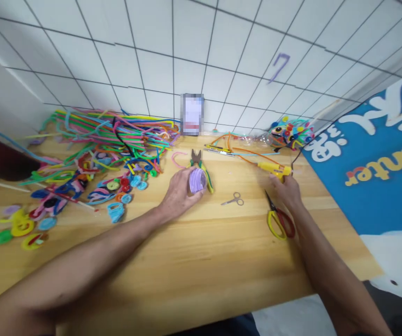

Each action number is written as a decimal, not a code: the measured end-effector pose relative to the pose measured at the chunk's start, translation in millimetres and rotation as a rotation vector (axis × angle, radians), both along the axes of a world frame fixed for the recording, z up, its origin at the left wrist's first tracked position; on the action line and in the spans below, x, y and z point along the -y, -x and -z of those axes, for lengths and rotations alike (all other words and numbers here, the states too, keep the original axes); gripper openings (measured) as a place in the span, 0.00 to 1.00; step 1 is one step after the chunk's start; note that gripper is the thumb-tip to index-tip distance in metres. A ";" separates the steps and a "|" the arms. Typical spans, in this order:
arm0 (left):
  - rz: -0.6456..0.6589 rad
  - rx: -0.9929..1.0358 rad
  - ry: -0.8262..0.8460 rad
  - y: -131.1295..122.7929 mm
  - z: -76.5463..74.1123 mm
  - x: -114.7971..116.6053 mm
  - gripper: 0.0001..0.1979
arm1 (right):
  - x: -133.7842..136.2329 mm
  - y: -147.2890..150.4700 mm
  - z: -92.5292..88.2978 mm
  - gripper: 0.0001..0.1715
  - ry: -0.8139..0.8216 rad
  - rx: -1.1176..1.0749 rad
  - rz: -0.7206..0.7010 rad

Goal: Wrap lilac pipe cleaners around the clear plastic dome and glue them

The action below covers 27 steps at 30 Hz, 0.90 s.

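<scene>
A purple striped roll (197,180) is held in my left hand (177,196), its fingers wrapped round the near side. Just behind it, pliers (197,161) with green and yellow handles lie on the table, partly covered by the roll. My right hand (287,189) grips a yellow glue gun (274,168) whose nozzle points left. Scissors with a yellow and a red handle (277,224) lie beside my right wrist. Between my hands rests a small pair of metal scissors (235,199).
Bundled pipe cleaners (117,133) and coiled coloured shapes (22,224) cover the wooden table's left side. A phone (192,114) leans on the tiled wall. Colourful pompoms (292,133) sit at the back right, near a dark cord and blue printed board (372,205).
</scene>
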State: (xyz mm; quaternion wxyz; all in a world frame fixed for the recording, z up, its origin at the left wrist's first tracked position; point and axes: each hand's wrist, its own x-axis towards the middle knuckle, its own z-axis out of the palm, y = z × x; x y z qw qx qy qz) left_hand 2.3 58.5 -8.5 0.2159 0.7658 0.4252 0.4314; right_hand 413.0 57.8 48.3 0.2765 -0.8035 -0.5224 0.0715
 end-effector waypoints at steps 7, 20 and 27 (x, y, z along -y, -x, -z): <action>0.024 -0.005 0.027 -3.0 -6.1 1.0 0.39 | 0.7 3.6 21.5 0.25 0.089 0.132 -0.047; 0.014 -0.002 0.120 -8.3 -11.9 0.9 0.46 | 77.9 29.9 -10.3 0.42 -0.097 0.111 -0.013; 0.016 -0.089 0.124 -10.6 -16.0 3.1 0.42 | 73.3 118.2 9.9 0.27 -0.343 0.003 -0.405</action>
